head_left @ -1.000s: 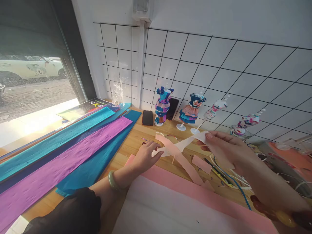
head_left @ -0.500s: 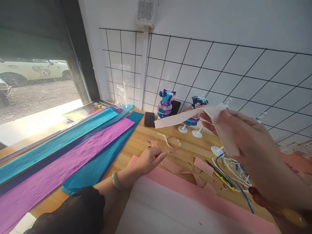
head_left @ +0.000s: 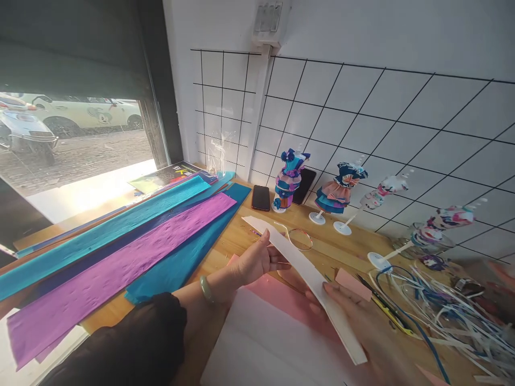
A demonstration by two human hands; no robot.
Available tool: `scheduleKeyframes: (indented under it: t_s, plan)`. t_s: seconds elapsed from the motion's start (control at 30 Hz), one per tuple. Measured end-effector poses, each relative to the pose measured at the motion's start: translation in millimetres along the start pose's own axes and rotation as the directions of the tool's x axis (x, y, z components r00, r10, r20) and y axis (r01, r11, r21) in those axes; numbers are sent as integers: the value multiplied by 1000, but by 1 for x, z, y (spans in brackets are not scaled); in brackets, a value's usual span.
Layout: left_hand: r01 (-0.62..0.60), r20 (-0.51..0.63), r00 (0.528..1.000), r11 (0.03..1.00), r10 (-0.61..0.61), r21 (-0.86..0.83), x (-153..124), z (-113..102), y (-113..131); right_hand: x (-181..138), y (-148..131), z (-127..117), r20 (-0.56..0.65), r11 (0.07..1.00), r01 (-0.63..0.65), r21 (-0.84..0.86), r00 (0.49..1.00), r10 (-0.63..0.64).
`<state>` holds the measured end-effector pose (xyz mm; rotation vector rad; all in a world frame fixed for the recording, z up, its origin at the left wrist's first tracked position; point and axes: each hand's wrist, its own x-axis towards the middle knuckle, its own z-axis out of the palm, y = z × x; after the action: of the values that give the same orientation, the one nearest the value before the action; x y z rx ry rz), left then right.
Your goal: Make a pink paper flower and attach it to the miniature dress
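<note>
A long pale paper strip (head_left: 298,260) stretches diagonally between my two hands. My left hand (head_left: 257,260) pinches it near its far end, thumb on top and fingers beneath. Closer to me, my right hand (head_left: 346,305) grips the strip with the thumb on its upper face; the fingers are partly hidden and blurred. Below the strip lies a white sheet (head_left: 261,338) over pink paper (head_left: 273,295). A thin wire ring (head_left: 301,239) rests on the table just beyond the strip.
Several small dress forms (head_left: 333,187) stand along the gridded wall. A phone (head_left: 260,198) lies beside them. Purple (head_left: 120,273) and teal paper (head_left: 177,262) cover the left side. Tangled cords (head_left: 446,311) and a yellow cutter (head_left: 388,308) lie at right.
My right hand has come down from in front of the dress forms, bringing the strip low over the table. My left hand has risen and taken hold of the strip's far part.
</note>
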<state>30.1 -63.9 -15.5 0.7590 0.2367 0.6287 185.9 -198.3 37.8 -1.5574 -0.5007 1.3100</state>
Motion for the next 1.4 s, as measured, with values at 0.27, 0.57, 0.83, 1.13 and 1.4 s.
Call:
scheduleKeyframes:
  t_s: [0.27,0.57,0.83,1.13,1.4]
  plan:
    - [-71,-294,953,997,73,20,6,-8,3,0,36,-14,401,884,142,-445,915,55]
    - [-84,-434,890,985,141,149,9,-13,4,33,13,-59,339,95,447,-889,785,-519]
    - [-40,-382,916,976,122,215,5,-5,5,45,-2,-57,294,122,412,-903,799,-525]
    - [21,-336,940,974,57,226,5,-11,2,22,-45,-25,62,809,349,-473,929,-365]
    - [75,-193,978,997,-79,-28,7,-11,-3,6,5,4,628,-195,657,-729,527,-573]
